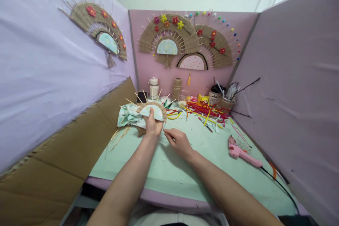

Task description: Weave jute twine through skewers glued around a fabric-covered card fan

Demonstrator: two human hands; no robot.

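Note:
My left hand (154, 126) grips a half-round fan (156, 112) by its lower edge, with the thumb over its front. The fan has a pale green patterned fabric centre, a band of wound brown twine around it, and several thin wooden sticks spreading outward. Just to the right and below, my right hand (178, 140) is closed in a pinch near the fan's right end. A thin strand of twine (164, 125) seems to run from the fan to those fingertips. Behind the fan lies a crumpled piece of green fabric (126, 116).
Loose sticks (122, 136) lie left of the fan. Red and yellow pipe cleaners (203, 109) pile up behind, near pliers (174, 114). A pink glue gun (242, 153) rests at right with its cord. Cardboard (66, 141) borders the left; finished fans (169, 35) hang on the back panel.

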